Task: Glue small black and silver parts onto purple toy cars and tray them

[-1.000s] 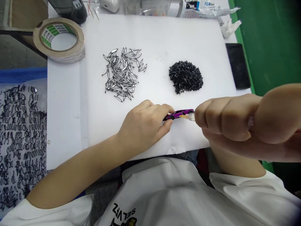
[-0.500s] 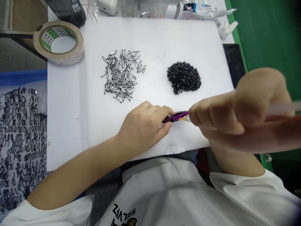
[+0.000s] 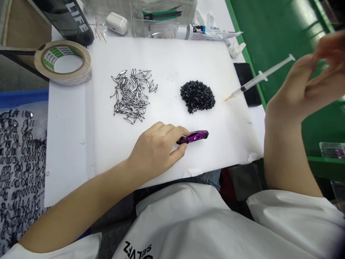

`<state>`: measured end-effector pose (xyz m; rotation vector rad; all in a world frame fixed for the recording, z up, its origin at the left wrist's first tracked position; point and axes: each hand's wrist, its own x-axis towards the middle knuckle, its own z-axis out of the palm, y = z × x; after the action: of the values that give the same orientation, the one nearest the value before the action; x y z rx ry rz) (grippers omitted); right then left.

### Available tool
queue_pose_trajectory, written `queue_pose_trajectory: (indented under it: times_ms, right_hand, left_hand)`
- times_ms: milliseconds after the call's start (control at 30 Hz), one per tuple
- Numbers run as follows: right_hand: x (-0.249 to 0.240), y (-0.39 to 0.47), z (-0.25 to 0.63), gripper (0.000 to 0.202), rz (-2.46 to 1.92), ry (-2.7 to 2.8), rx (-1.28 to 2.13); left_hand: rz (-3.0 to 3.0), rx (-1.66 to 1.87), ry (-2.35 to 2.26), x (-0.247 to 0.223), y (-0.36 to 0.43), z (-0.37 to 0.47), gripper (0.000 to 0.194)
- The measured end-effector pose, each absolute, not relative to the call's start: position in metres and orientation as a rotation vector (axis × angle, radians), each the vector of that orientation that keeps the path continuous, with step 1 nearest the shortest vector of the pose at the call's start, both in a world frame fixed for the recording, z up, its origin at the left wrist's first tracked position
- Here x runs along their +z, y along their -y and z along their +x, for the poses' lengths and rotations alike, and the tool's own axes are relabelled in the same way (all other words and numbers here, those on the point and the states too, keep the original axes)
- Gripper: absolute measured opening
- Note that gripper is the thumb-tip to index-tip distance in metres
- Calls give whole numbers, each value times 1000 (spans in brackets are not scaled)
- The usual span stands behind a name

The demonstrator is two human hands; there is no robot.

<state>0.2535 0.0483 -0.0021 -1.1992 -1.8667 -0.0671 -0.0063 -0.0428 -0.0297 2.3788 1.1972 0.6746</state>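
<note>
My left hand (image 3: 157, 149) pinches the left end of a small purple toy car (image 3: 196, 136) on the white board (image 3: 167, 64). My right hand (image 3: 302, 84) is raised at the right, off the board, its fingertips blurred, so what they hold, if anything, cannot be made out. A syringe (image 3: 253, 82) with an orange tip lies across the board's right edge and a black phone, apart from the right hand. Behind the car is a pile of small black pieces (image 3: 198, 96). Further left lie thin black-outlined clear pieces (image 3: 132, 95).
A tape roll (image 3: 63, 63) and a dark bottle (image 3: 70, 21) stand at the back left. Along the back are a white case (image 3: 116, 23), a clear box holding a green cutter (image 3: 164, 14) and a tube (image 3: 205, 32). The phone (image 3: 246, 79) lies at the right.
My right hand has moved away from the car, up and to the right. The syringe now lies at the right, and more of the car shows. The whole view has shifted slightly.
</note>
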Motion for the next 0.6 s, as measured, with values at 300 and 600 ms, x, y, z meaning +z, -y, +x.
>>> queue_pose_trajectory:
  times_ms: [300, 600]
  right_hand:
    - [-25, -15, 201, 15, -1399, 2555, -101]
    - [-20, -19, 189, 17, -1734, 2556, -103]
  left_hand:
    - [2356, 665, -1167, -30, 44, -6, 18]
    - [2347, 669, -1173, -31, 43, -6, 19]
